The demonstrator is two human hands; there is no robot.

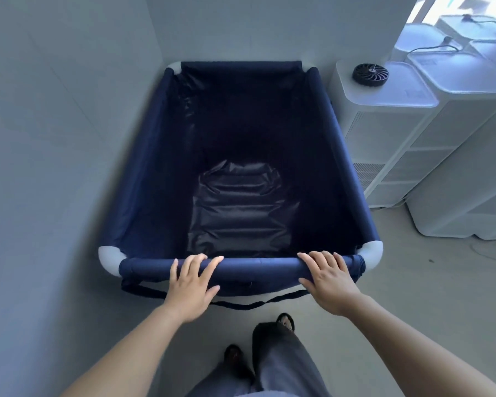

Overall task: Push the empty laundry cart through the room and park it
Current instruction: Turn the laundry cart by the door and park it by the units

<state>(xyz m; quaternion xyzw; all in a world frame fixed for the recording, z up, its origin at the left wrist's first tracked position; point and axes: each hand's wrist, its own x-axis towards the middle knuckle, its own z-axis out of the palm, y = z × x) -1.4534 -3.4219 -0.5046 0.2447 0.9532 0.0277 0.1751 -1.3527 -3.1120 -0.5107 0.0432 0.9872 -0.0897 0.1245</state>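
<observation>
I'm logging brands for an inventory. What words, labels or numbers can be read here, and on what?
No text can be read.
The laundry cart shows no lettering.
The lid of the white unit beside it bears faint grey marks, too blurred to read.

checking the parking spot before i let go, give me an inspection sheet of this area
surface: pale floor, a small dark speck right of the cart.
job's things: navy laundry cart, empty inside, far end close to the corner of the walls; a strap hangs below the near rail.
clutter: small black fan lying on top of a white unit.
grippers: left hand and right hand both rest on the near rail, fingers spread over it.
cables: cords run across the tops of the far units.
surroundings: walls to the left and ahead; white units stand close on the cart's right.
</observation>
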